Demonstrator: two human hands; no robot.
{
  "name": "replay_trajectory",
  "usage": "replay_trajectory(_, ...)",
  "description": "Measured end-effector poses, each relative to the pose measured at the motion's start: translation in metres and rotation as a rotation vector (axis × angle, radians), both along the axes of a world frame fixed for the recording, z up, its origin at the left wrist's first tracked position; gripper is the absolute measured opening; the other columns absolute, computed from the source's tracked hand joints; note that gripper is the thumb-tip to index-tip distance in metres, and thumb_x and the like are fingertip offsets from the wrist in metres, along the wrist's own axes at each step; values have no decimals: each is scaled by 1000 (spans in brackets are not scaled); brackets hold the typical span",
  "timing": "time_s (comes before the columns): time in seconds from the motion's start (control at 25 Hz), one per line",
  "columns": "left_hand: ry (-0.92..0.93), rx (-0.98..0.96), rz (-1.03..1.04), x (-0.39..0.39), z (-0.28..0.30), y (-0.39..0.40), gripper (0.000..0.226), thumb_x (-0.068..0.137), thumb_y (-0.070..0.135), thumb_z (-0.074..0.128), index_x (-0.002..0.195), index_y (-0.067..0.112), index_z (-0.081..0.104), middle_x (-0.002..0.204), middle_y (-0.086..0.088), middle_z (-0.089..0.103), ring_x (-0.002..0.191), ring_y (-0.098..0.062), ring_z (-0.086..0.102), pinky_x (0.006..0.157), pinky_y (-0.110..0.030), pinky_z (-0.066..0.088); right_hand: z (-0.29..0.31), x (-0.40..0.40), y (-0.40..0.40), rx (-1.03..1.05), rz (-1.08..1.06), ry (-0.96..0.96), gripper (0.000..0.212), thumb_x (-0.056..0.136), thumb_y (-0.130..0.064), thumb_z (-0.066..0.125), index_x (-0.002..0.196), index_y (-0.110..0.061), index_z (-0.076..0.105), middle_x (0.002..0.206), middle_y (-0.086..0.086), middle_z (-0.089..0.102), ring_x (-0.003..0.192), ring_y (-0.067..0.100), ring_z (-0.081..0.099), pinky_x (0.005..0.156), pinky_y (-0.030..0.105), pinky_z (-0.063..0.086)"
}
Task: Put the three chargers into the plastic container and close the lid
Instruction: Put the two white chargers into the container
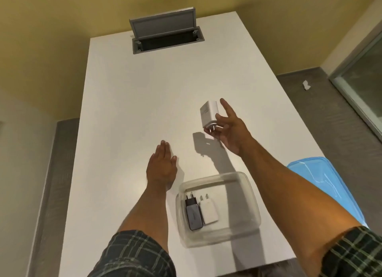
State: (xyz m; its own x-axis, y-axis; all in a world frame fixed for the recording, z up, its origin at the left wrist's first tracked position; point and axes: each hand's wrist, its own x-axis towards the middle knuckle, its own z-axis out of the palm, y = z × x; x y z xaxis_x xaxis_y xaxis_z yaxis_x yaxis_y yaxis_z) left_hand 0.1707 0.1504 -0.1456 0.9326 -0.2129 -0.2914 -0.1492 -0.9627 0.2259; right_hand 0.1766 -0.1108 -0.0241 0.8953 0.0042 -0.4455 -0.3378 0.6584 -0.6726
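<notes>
A clear plastic container (246,179) stands open on the white table near its front edge. Inside it, on the left, lie a black charger (193,214) and a small white charger (209,212), side by side with prongs pointing away from me. A larger white charger (209,113) is lifted above the table beyond the container, pinched at its prong end by my right hand (229,127). My left hand (162,166) rests flat on the table to the left of the container, fingers together, holding nothing. The blue lid (322,177) lies at the table's right edge.
The white table (134,111) stretches away from me. At its far end a grey cable hatch (165,31) stands with its flap raised. Grey floor shows on both sides, with a scrap of paper (306,85) at the right.
</notes>
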Motion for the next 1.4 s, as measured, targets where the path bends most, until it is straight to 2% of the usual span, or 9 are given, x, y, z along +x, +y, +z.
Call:
replay_trajectory(0.12,15,-12,42,-59,2,10,72,100,47,7,162,10,3,171,-5,-1,159,-22,5,128,-38,14,14,-27,8,16,87,-28,47,95,-12,58,141,-26,57,126,21,60,94,38,62,98,50,54)
replay_trajectory(0.24,70,-25,62,-97,4,15,88,88,58,-7,162,12,1,171,-4,-3,159,-23,3,127,-41,13,21,-43,16,-182,230,-48,46,93,-21,69,137,-22,56,130,21,60,96,37,67,89,47,59)
replay_trajectory(0.44,238,-45,36,-103,15,24,75,106,45,32,162,12,-5,170,-3,-14,159,-23,-6,127,-45,10,32,-72,24,-504,670,-79,48,85,-12,79,128,-24,62,108,18,61,92,32,65,88,51,60)
replay_trajectory(0.6,340,-32,36,-102,18,25,81,104,48,36,161,12,-8,169,-2,-19,158,-23,-10,127,-48,8,36,-86,24,-982,1096,-118,72,74,-14,89,137,-23,55,119,8,60,99,31,71,76,29,60)
replay_trajectory(0.72,404,-15,50,-96,21,21,81,105,44,39,161,12,-11,168,-3,-22,158,-23,-13,127,-50,8,37,-93,24,-1215,1323,-246,47,67,-14,91,108,-19,69,102,3,67,73,19,68,64,29,55)
replay_trajectory(0.84,437,-12,60,-91,23,18,85,104,43,42,160,10,-12,168,-4,-23,157,-24,-14,124,-54,11,25,-101,26,-1594,1477,-422,56,67,-25,89,117,-18,66,119,1,52,95,22,60,78,36,54)
replay_trajectory(0.92,455,11,59,-89,23,16,88,103,44,44,159,8,-13,167,-6,-24,157,-26,-14,123,-58,15,13,-109,27,-1755,1548,-540,57,71,-25,86,122,-19,63,122,-1,48,102,24,58,79,40,54)
replay_trajectory(1.12,461,29,58,-90,25,14,89,103,43,44,159,6,-14,167,-8,-25,157,-28,-13,121,-59,17,-9,-127,18,-1944,1710,-703,36,81,-8,70,115,-11,59,129,6,47,111,29,53,66,38,47)
replay_trajectory(1.4,469,36,55,-87,21,14,91,103,42,47,159,6,-15,167,-7,-26,157,-28,-14,122,-60,17,-22,-137,15,-2080,1796,-975,40,85,-7,62,125,-13,57,130,3,53,117,28,52,87,39,45)
